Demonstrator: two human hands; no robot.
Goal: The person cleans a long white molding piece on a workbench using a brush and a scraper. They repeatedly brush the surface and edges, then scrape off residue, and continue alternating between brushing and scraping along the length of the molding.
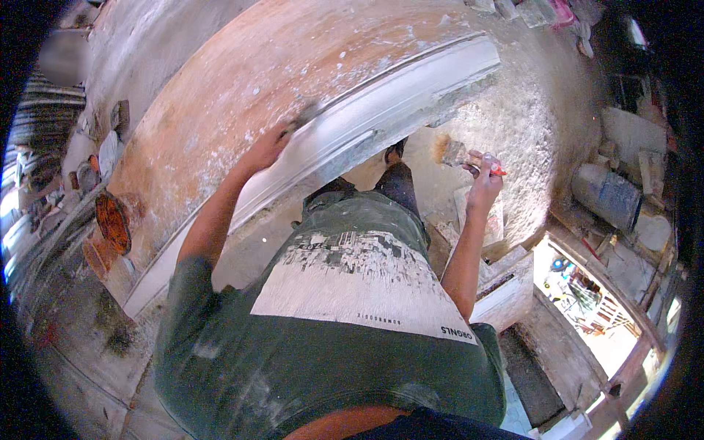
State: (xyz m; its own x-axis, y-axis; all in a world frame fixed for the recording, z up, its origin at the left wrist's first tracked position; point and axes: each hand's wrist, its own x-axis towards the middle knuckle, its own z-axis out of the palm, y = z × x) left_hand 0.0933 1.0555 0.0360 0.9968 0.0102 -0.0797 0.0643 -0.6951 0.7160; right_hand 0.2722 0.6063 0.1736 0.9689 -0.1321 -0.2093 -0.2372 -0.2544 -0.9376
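Note:
My left hand [268, 144] is stretched out onto a long white plaster moulding [381, 110] that lies along the front edge of a reddish worktable [242, 81]. It presses a small dark tool [304, 114] against the moulding; the hand is blurred. My right hand [484, 180] is raised at my side, apart from the moulding, and grips a paintbrush [455, 154] with a red handle and pale bristles pointing left. My green printed shirt [330, 315] fills the lower middle of the view.
A grey bucket [607, 196] stands on the dusty floor at right, among plaster pieces. Round rust-coloured lids [111, 220] and clutter sit at the table's left end. A lit doorway [587, 301] opens at lower right.

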